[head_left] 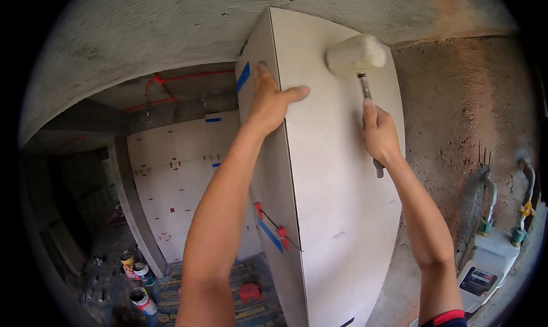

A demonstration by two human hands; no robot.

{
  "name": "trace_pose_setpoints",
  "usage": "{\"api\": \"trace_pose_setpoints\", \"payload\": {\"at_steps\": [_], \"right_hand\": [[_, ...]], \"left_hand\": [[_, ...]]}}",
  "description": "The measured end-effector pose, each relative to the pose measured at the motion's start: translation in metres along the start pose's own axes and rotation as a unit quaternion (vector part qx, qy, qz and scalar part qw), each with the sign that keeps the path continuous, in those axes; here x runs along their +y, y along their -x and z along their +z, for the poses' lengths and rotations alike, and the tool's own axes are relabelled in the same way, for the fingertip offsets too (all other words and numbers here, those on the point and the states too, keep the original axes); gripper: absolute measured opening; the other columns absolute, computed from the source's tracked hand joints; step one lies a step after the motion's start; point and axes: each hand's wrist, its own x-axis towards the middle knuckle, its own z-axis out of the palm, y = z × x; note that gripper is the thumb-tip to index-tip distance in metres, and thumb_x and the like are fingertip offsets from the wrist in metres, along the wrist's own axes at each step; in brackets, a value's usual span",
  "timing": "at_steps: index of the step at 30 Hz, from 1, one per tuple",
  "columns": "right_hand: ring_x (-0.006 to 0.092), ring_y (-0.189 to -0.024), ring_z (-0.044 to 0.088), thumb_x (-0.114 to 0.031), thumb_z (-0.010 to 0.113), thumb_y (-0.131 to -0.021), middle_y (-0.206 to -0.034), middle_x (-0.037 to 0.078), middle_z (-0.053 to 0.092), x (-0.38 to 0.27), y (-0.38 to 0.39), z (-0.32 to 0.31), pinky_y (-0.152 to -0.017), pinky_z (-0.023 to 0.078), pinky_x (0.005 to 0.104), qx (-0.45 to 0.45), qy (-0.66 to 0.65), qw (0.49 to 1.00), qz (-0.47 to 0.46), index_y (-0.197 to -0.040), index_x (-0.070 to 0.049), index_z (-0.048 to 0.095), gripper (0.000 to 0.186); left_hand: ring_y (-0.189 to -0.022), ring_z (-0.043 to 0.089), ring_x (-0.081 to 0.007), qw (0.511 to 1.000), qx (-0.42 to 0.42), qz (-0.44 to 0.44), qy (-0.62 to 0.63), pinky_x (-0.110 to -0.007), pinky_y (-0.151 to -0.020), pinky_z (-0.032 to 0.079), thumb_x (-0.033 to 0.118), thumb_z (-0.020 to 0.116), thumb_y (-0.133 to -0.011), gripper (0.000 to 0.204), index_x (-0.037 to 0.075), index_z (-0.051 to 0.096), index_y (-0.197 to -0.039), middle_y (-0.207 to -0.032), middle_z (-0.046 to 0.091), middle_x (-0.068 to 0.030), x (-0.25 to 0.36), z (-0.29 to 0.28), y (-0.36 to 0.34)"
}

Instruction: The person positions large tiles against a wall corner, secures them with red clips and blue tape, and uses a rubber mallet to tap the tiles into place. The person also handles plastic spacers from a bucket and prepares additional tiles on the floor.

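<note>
A tall column faced with pale tiles (337, 173) rises in front of me to the rough ceiling. High on its corner, my left hand (268, 100) presses against the tile, thumb spread onto the front face and fingers on the left side face. My right hand (379, 130) grips the handle of a white-headed rubber mallet (355, 55). The mallet's head is up against or just off the upper front tile; which, I cannot tell. Strips of blue tape (243, 77) stick to the column's side face. Lower on the corner sit red tile clips (281, 233).
To the right, a gas meter (479, 267) with pipes hangs on the bare cement wall (456, 115). Back left stands a tiled wall (171, 190) dotted with red spacers. Several buckets (142, 300) and a red stool (249, 293) are on the floor. Red pipes (160, 80) run overhead.
</note>
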Motion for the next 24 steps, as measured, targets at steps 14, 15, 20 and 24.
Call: {"api": "trace_pose_setpoints", "payload": {"at_steps": [14,15,20,24], "right_hand": [[0.0056,-0.036,0.029,-0.060,0.036,-0.092,-0.049,-0.003,0.035,0.058,0.138,-0.024,-0.032,0.024,0.0225,-0.182,-0.230,0.913,0.283,-0.071,-0.011,0.040,0.054],[0.0055,-0.035,0.029,-0.061,0.035,-0.093,-0.048,-0.004,0.035,0.061,0.159,-0.027,-0.031,0.023,0.0220,-0.159,-0.213,0.926,0.267,-0.070,-0.011,0.040,0.054],[0.0056,-0.037,0.036,-0.053,0.031,-0.096,-0.047,-0.001,0.039,0.086,0.227,-0.015,-0.035,0.027,0.0216,-0.001,-0.225,0.974,0.028,-0.064,-0.008,0.040,0.057],[0.0059,-0.035,0.032,-0.056,0.029,-0.095,-0.045,-0.002,0.034,0.093,0.223,0.003,-0.032,0.024,0.0208,-0.066,-0.210,0.960,0.171,-0.065,-0.006,0.038,0.059]], "left_hand": [[-0.140,-0.005,-0.0391,0.991,-0.101,-0.078,-0.043,-0.044,-0.114,0.008,0.044,0.072,-0.070,0.119,-0.011,-0.008,-0.140,-0.149,-0.009,-0.0287,-0.042,0.023,0.135],[-0.140,-0.005,-0.0391,0.991,-0.098,-0.081,-0.035,-0.044,-0.114,0.008,0.044,0.072,-0.071,0.119,-0.011,-0.008,-0.140,-0.149,-0.008,-0.0288,-0.043,0.025,0.146],[-0.141,-0.004,-0.0382,0.997,-0.068,-0.043,0.001,-0.043,-0.114,0.008,0.041,0.070,-0.073,0.114,-0.011,-0.007,-0.140,-0.149,-0.006,-0.0291,-0.044,0.028,0.152],[-0.141,-0.003,-0.0366,0.996,-0.071,-0.053,0.008,-0.041,-0.114,0.007,0.039,0.069,-0.075,0.111,-0.012,-0.005,-0.140,-0.149,-0.004,-0.0297,-0.043,0.029,0.156]]}}
